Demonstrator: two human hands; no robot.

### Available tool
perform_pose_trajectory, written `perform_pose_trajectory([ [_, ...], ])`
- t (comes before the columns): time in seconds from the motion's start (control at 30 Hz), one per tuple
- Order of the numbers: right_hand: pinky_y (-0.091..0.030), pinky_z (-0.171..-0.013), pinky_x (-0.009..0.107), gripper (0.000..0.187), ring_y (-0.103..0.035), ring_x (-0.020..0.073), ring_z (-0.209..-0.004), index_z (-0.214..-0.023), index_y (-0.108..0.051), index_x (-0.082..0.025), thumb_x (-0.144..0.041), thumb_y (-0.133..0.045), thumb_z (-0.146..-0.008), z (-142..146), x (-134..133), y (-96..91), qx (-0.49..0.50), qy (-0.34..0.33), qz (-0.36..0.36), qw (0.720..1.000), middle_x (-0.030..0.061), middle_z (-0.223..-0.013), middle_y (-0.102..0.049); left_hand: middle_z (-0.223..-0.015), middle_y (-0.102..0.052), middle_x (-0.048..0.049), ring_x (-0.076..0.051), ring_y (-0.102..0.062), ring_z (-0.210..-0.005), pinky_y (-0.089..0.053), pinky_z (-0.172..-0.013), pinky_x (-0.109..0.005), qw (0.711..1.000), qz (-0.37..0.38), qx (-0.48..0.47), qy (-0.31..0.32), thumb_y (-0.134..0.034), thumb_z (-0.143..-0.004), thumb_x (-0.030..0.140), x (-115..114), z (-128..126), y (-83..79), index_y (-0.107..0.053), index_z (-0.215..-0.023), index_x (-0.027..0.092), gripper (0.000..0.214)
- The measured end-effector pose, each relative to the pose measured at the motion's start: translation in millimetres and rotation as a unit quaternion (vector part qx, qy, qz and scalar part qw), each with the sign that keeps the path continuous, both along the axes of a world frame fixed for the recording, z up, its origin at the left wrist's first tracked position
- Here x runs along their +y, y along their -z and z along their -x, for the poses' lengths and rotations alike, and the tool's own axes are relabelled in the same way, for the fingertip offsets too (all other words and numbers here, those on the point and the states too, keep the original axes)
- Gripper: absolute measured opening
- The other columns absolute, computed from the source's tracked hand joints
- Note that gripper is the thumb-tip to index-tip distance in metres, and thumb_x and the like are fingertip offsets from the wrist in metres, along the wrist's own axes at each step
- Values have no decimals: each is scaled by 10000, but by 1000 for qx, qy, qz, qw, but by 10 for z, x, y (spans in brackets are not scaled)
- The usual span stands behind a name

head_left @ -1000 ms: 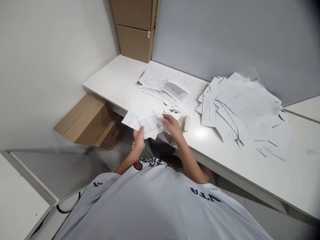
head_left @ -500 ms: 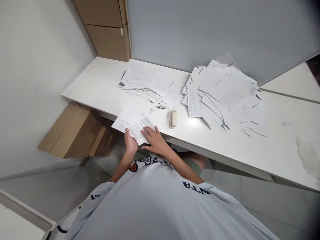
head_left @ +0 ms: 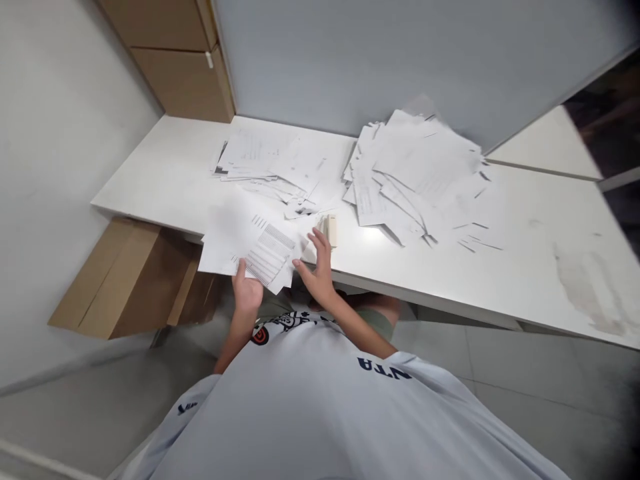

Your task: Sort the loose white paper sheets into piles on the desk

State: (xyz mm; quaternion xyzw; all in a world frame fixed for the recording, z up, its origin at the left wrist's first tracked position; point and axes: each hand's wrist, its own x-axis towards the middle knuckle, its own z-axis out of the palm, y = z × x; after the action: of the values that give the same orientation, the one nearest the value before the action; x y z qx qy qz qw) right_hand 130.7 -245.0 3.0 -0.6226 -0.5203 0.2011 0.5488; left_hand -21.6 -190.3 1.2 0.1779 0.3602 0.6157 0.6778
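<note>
Printed sheets of paper overhang the near edge of the table, with my left hand gripping their lower edge. The thumb lies on top and the fingers are hidden beneath. To the right of the sheets is my right hand, its fingers spread and holding nothing. Its thumb is close to the papers' right edge; whether it touches them I cannot tell. Just beyond its fingertips a cream stapler lies on the table.
A white table runs across the view. On it lie a smaller paper pile at the back and a large messy heap of papers to the right. Cardboard boxes stand at the back left and below the table's left end.
My right hand has lifted off the sheets and moved right, toward the stapler, with its fingers spreading. My left hand still holds the papers. The camera view has shifted to the right.
</note>
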Motion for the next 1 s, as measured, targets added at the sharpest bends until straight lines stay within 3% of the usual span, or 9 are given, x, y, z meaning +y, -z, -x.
perform_pose_trajectory([
  [0.03, -256, -1175, 519, 663, -270, 267, -1451, -1428, -393, -242, -507, -605, -859, 28, -7, -13, 49, 47, 17, 998, 115, -1532, -357, -1415, -551, -128, -241, -459, -1366, -370, -1151, -402, 999, -1, -13, 30, -593, -909, 293, 10, -2, -19, -567, -1312, 145, 430],
  [0.1, -323, -1140, 488, 736, -344, 270, -1404, -1438, -353, -224, -515, -640, -825, 42, 30, -53, 141, 59, 42, 987, 129, -1494, -397, -1434, -534, -123, -242, -431, -1386, -350, -1164, -410, 997, -10, -16, 75, -606, -894, 315, 51, -41, -29, -573, -1306, 152, 444],
  [0.23, -471, -974, 378, 435, -582, 223, -1104, -1195, -541, -218, -474, -606, -850, -117, 204, -200, 250, -14, -31, 968, 76, -1152, -636, -1471, -496, -65, -256, -416, -1392, -341, -1169, -418, 989, -113, 56, 81, -775, -733, 281, 281, -177, 21, -546, -1332, 265, 641],
  [0.33, -481, -894, 335, 255, -600, 195, -955, -1037, -585, -219, -421, -575, -880, -275, 300, -317, 213, 28, -101, 971, 42, -986, -646, -1435, -510, -64, -252, -469, -1337, -383, -1132, -436, 974, -188, 121, 37, -832, -661, 323, 614, -159, 85, -480, -1367, 319, 789],
  [0.43, -463, -908, 346, 223, -589, 204, -977, -1060, -577, -220, -363, -539, -893, -342, 372, -349, 157, 73, -136, 975, 49, -994, -632, -1293, -568, -79, -212, -551, -1209, -393, -1108, -444, 942, -246, 227, -25, -858, -616, 333, 989, -6, 171, -358, -1427, 300, 953],
  [0.57, -463, -915, 368, 201, -587, 215, -989, -1045, -567, -225, -336, -481, -902, -297, 455, -273, 128, 100, -132, 978, 64, -1006, -610, -1160, -585, -71, -196, -568, -1147, -358, -1118, -466, 890, -317, 325, -24, -861, -598, 342, 1322, 191, 290, -232, -1472, 255, 1080],
  [0.7, -461, -928, 369, 214, -575, 210, -1012, -1082, -548, -232, -317, -478, -898, -223, 488, -205, 104, 92, -157, 978, 74, -1045, -585, -1206, -561, -94, -232, -523, -1234, -295, -1149, -489, 886, -311, 342, 23, -853, -611, 378, 1448, 224, 359, -224, -1492, 258, 1090],
  [0.8, -478, -899, 360, 307, -578, 208, -999, -1152, -512, -229, -313, -529, -857, -198, 502, -161, 134, 92, -135, 977, 70, -1065, -588, -1214, -550, -86, -248, -505, -1260, -255, -1162, -502, 893, -297, 335, 47, -846, -618, 401, 1482, 176, 350, -249, -1490, 278, 1064],
  [1.0, -494, -834, 330, 239, -596, 195, -915, -1049, -538, -214, -337, -512, -846, -192, 551, -80, 158, 93, -110, 977, 47, -972, -616, -1036, -574, -34, -226, -575, -1106, -366, -1092, -473, 897, -288, 331, 59, -846, -608, 403, 1445, 59, 202, -404, -1375, 251, 898],
])
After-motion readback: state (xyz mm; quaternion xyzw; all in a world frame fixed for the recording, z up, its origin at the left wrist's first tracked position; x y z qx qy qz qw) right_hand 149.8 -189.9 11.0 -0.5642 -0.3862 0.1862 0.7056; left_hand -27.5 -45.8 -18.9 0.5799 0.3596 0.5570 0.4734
